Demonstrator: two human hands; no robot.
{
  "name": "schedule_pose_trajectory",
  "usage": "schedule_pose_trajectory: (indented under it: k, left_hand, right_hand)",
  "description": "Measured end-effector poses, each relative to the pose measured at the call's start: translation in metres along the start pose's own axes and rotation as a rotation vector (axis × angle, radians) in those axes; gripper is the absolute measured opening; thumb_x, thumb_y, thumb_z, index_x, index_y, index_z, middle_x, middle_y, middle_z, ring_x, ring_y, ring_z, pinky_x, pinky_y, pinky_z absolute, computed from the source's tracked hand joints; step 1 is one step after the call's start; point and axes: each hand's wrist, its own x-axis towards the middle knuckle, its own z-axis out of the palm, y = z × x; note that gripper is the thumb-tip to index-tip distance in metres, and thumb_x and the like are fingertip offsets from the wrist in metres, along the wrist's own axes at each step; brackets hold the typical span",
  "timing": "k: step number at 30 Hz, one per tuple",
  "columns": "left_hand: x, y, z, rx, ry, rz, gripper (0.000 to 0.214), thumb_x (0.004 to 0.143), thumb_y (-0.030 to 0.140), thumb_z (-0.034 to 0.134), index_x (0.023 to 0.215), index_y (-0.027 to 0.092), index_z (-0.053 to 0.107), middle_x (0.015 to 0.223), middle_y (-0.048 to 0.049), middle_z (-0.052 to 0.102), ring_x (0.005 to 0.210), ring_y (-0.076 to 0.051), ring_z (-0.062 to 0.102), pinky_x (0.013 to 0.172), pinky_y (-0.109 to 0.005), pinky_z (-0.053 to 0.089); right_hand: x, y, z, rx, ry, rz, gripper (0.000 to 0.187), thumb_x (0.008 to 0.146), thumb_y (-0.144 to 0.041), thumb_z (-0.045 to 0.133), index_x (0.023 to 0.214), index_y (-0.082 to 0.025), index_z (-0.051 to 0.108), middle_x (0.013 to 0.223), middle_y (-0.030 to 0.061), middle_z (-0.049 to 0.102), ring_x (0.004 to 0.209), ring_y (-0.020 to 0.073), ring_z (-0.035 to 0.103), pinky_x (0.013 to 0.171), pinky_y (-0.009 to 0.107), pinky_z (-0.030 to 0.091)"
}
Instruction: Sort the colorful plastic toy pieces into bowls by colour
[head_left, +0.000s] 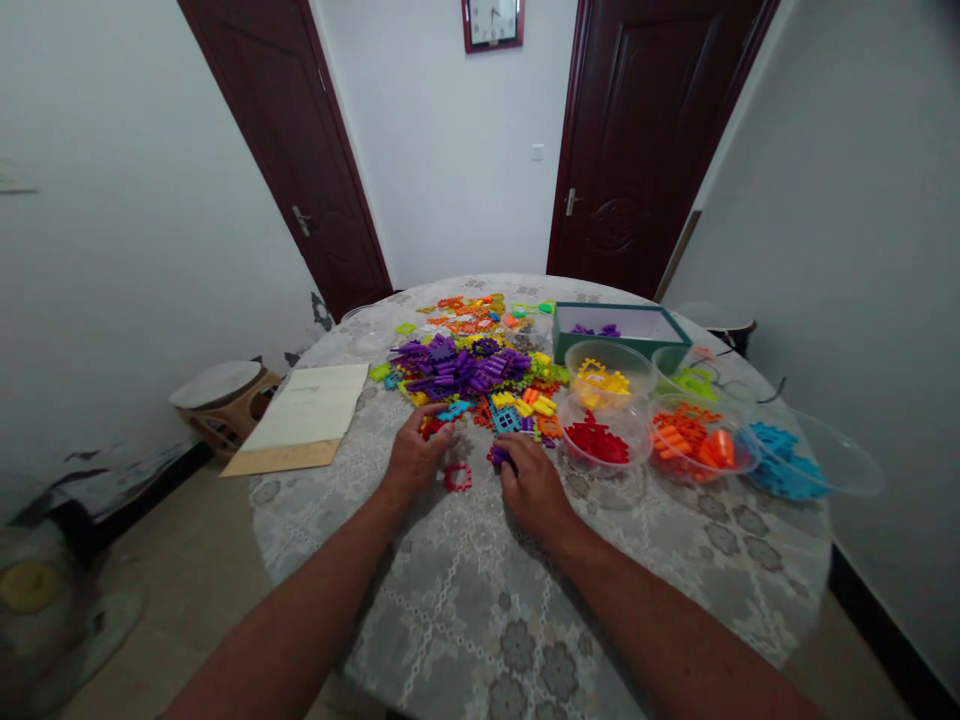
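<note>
My left hand is at the near edge of a heap of plastic building pieces, its thumb and fingers curled around a red piece. A blue piece lies just beyond those fingertips. My right hand is closed on a purple building piece, partly hidden by the fingers. Between the hands, a red square frame piece lies flat on the tablecloth. Beyond both hands is the heap, topped with many purple pieces, with yellow pieces and a blue square piece along its near side.
Clear bowls hold red, yellow, orange, green and blue pieces. Behind them stands a green-edged box with purple pieces inside. Paper lies at left; a stool stands beside the round table.
</note>
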Motion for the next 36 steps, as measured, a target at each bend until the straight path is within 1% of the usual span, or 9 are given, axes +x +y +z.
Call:
schedule_pose_trajectory:
  k: [2,4,9,15,20,25,28,33,36]
  left_hand:
    - [0.001,0.004,-0.003,-0.242,-0.016,-0.157,0.041,0.085,0.045,0.077,0.120,0.024,0.071,0.088,-0.0005,0.066,0.070,-0.016,0.062,0.063,-0.030,0.053]
    - [0.002,0.008,-0.004,-0.502,-0.022,-0.251,0.047,0.080,0.048,0.082,0.119,0.024,0.070,0.091,-0.0006,0.066,0.069,-0.014,0.061,0.055,-0.025,0.049]
    - [0.014,0.027,-0.003,-0.939,-0.118,-0.368,0.037,0.079,0.043,0.084,0.105,0.021,0.070,0.100,-0.0044,0.072,0.076,-0.014,0.063,0.051,-0.020,0.044]
    - [0.024,0.050,0.023,-1.295,-0.260,-0.408,0.029,0.087,0.038,0.081,0.104,0.017,0.071,0.092,-0.0091,0.074,0.078,-0.017,0.067,0.053,-0.019,0.048]
    - [0.023,0.043,0.039,-1.385,-0.276,-0.496,0.025,0.092,0.039,0.075,0.103,0.017,0.071,0.090,-0.0104,0.073,0.070,-0.015,0.064,0.052,-0.020,0.050]
    - [0.023,0.031,0.035,-1.366,-0.258,-0.532,0.023,0.094,0.036,0.072,0.106,0.017,0.071,0.089,-0.0094,0.073,0.068,-0.015,0.064,0.052,-0.021,0.050]
    - [0.025,0.026,0.032,-1.350,-0.274,-0.528,0.023,0.094,0.036,0.072,0.107,0.017,0.070,0.089,-0.0091,0.074,0.065,-0.014,0.062,0.053,-0.021,0.052]
    - [0.029,0.021,0.032,-1.296,-0.401,-0.510,0.035,0.089,0.042,0.078,0.112,0.016,0.071,0.089,-0.0080,0.075,0.059,-0.012,0.059,0.054,-0.025,0.055]
    - [0.028,0.025,0.035,-1.303,-0.342,-0.447,0.032,0.088,0.036,0.080,0.111,0.016,0.072,0.093,-0.0091,0.076,0.069,-0.016,0.067,0.055,-0.024,0.054]
  right_hand:
    - [-0.002,-0.002,0.000,-0.048,-0.004,-0.035,0.038,0.093,-0.007,0.053,0.123,-0.017,0.073,0.127,0.0149,0.072,0.122,0.0272,0.063,0.111,0.049,0.049]
    - [-0.003,-0.007,-0.001,-0.088,-0.026,-0.086,0.036,0.093,-0.007,0.054,0.123,-0.016,0.073,0.129,0.0152,0.071,0.123,0.0279,0.061,0.112,0.050,0.048]
    - [-0.005,-0.027,-0.004,-0.195,-0.191,-0.215,0.039,0.094,-0.007,0.058,0.129,-0.018,0.070,0.137,0.0125,0.070,0.138,0.0303,0.053,0.119,0.053,0.040]
    - [-0.006,-0.040,0.004,-0.331,-0.409,-0.307,0.033,0.104,-0.016,0.056,0.133,-0.026,0.069,0.141,0.0075,0.070,0.155,0.0307,0.037,0.131,0.062,0.018]
    - [-0.008,-0.035,0.015,-0.398,-0.377,-0.280,0.021,0.106,-0.029,0.060,0.121,-0.023,0.072,0.138,0.0100,0.070,0.155,0.0322,0.037,0.131,0.064,0.017]
    - [-0.010,-0.032,0.018,-0.413,-0.360,-0.263,0.015,0.105,-0.028,0.062,0.114,-0.022,0.072,0.128,0.0105,0.072,0.148,0.0310,0.046,0.129,0.064,0.024]
    - [-0.010,-0.034,0.014,-0.391,-0.314,-0.307,0.016,0.105,-0.028,0.063,0.118,-0.021,0.069,0.135,0.0116,0.070,0.149,0.0297,0.045,0.130,0.064,0.023]
    - [0.000,-0.044,-0.012,-0.305,-0.129,-0.363,0.013,0.104,-0.023,0.062,0.117,-0.022,0.065,0.140,0.0114,0.068,0.143,0.0261,0.053,0.129,0.056,0.031]
    - [0.011,-0.045,-0.043,-0.291,0.039,-0.351,0.012,0.104,-0.020,0.059,0.114,-0.023,0.065,0.141,0.0123,0.066,0.140,0.0263,0.056,0.125,0.055,0.035]
